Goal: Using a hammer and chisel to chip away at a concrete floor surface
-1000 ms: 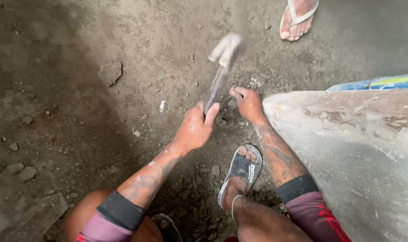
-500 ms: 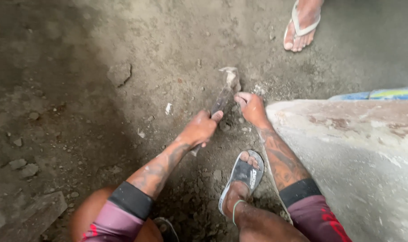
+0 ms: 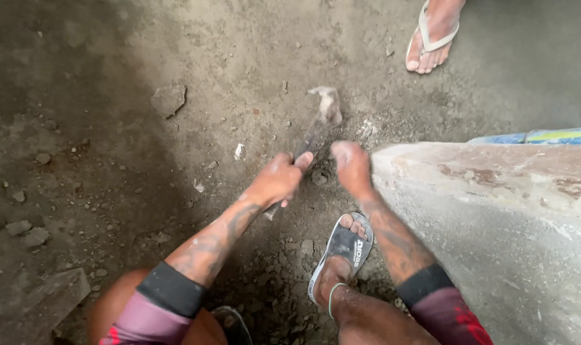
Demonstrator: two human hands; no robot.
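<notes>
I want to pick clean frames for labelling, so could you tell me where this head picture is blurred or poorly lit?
In the head view, the hammer is motion-blurred, its head smeared pale; the left hand gripping it and the right hand are slightly soft. The dirt floor falls into shadow at left, while the concrete slab is evenly lit, without glare.

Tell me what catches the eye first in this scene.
At the centre, the left hand grips a hammer, its dusty head just above the rubble-strewn ground. Right beside it, the right hand presses down at the corner of a big concrete slab that fills the right side. Another person's sandalled foot stands at the top edge.
</notes>
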